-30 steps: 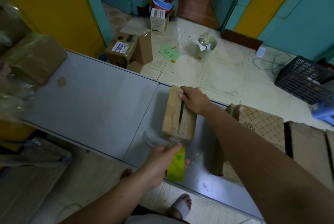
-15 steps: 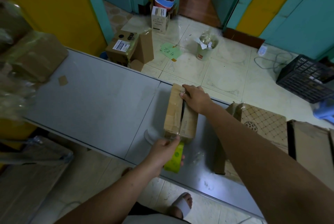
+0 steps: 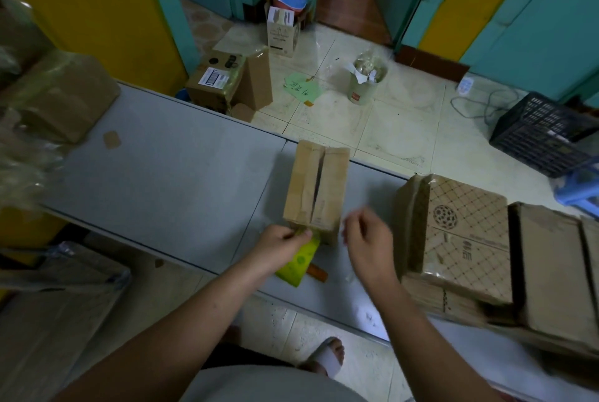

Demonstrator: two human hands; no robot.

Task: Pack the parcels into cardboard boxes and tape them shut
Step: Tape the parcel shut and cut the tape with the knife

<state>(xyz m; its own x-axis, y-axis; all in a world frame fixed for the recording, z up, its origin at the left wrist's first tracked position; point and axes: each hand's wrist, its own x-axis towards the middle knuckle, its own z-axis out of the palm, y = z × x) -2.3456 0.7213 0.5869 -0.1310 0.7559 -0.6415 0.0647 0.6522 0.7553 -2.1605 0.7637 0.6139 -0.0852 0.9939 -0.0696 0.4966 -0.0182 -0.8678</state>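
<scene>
Cardboard box point(image 3: 316, 189) sits on the grey table point(image 3: 162, 174) just ahead of both hands, long side running away from the person. Top flaps are folded down with a dark gap along the middle seam (not sealed yet, by the look of it). Small thin-walled carton: likely light, stiff at edges and corners, flaps springy in the middle. It would probably slide on the smooth tabletop if tape is pulled with no hold. Best hold is a flat palm across both flaps or a grip on the long sides, not on the seam.

Left hand point(image 3: 282, 244) is at the box's near end, fingers curled round a yellow-green tape dispenser point(image 3: 299, 260). Right hand point(image 3: 366, 239) hovers just right of the near corner, off the box, fingers half curled and blurred; cannot tell whether it pinches a tape end. A stack of flat printed cartons point(image 3: 466, 239) lies right of the right hand.

Versus half a second ago: the right hand was pressing the far end of the flaps; now it is off and back near the near end. Left hand and box have barely moved.
</scene>
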